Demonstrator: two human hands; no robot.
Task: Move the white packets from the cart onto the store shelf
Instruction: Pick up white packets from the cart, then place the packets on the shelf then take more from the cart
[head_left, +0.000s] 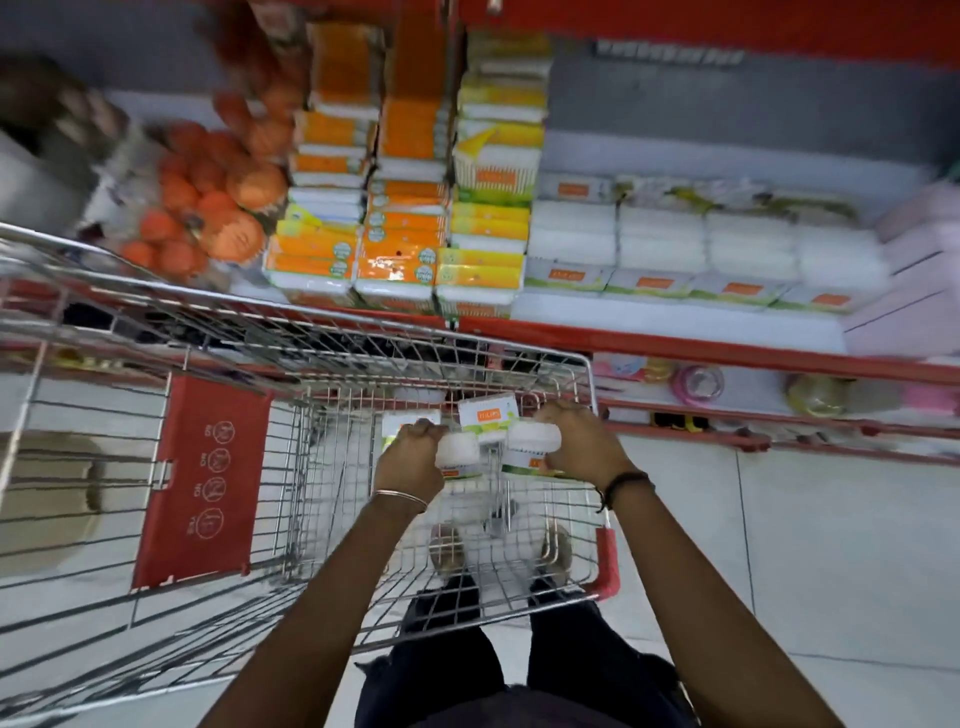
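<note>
Wire cart (582, 364), near centre: left hand (413, 457) closed around one white packet (457, 453); right hand (582, 441) closed around another white packet (535, 441), just beside it. More packets (488, 411) lie beneath, inside the cart. Store shelf (675, 317), far side: matching white packets stacked in rows (660, 244); orange and yellow packs (400, 228) to their left.

Bare arms; thin metal bangle (401, 498) by the left hand (410, 457), black cord (623, 483) by the right hand (582, 441); dark trousers (519, 670).
</note>
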